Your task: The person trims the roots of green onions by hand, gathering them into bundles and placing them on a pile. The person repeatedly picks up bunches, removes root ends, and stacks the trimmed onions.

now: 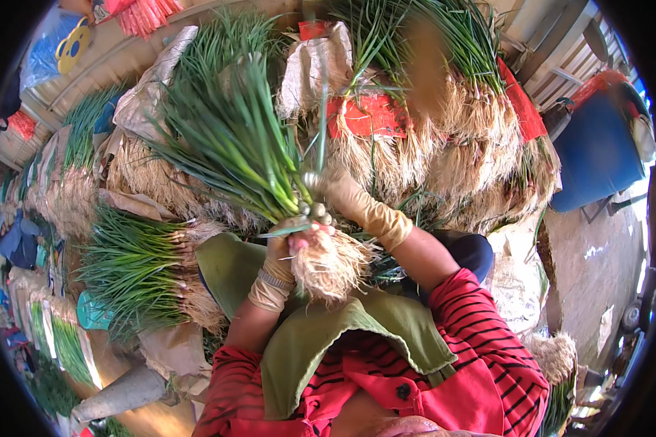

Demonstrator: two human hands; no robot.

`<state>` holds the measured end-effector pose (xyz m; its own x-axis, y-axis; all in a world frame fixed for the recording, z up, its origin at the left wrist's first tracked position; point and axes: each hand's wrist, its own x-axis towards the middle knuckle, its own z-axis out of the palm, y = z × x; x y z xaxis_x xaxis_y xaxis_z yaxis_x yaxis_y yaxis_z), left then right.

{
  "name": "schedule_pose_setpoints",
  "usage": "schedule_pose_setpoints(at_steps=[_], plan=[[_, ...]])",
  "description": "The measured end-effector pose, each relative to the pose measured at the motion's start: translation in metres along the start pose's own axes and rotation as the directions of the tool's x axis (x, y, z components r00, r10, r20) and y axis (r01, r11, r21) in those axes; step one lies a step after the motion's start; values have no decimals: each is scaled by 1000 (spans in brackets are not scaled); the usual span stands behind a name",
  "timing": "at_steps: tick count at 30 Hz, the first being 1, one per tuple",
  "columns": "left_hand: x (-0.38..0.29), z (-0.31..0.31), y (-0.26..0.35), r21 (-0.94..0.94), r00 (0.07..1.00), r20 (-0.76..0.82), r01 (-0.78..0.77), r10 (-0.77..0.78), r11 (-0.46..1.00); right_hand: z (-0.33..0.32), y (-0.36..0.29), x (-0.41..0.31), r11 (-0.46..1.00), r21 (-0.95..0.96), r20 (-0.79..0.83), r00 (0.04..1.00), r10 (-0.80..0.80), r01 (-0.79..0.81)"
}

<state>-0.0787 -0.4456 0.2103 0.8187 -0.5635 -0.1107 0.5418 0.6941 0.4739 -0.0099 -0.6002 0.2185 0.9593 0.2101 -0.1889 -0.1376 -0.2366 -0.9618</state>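
My left hand (287, 240), in a cream rubber glove with a watch strap over its cuff, holds a bunch of green onions (240, 153) by the base. Their leaves point up and away from me, and the pale roots (331, 262) hang towards my lap. My gloved right hand (333, 185) is just above the bulb end, at the stems; it is blurred, so its grip cannot be told. A green cloth (317, 338) covers my lap beneath the bunch.
Green onions (136, 262) lie stacked at my left. Beyond my hands, a large pile (470, 147) shows its roots, with red sheets and woven sacks (317, 71) among it. A blue barrel (601, 147) stands at the right, and a grey cone (120, 393) lies at lower left.
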Motion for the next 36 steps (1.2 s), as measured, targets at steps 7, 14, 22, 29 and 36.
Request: schedule_pose_setpoints(at_steps=[7, 14, 22, 29, 36], plan=[[-25, 17, 17, -333, 911, 378, -32, 164, 942, -33, -3, -56, 773, -634, 540, 733, 414, 29], [-31, 7, 17, -295, 971, 236, 38, 35, 955, -5, -52, -19, 628, -313, 161, 691, -704, 713], [-35, 12, 21, -259, 904, 414, 1, 110, 966, 30, -29, -2, 590, -538, 252, 783, -568, 602], [-38, -14, 13, -340, 919, 370, -2, 136, 940, -66, -69, -21, 17, -990, 143, 960, 241, 143], [-41, -10, 11, -335, 982, 182, 21, 43, 942, -2, 12, -23, 917, 97, 567, 736, -371, 388]])
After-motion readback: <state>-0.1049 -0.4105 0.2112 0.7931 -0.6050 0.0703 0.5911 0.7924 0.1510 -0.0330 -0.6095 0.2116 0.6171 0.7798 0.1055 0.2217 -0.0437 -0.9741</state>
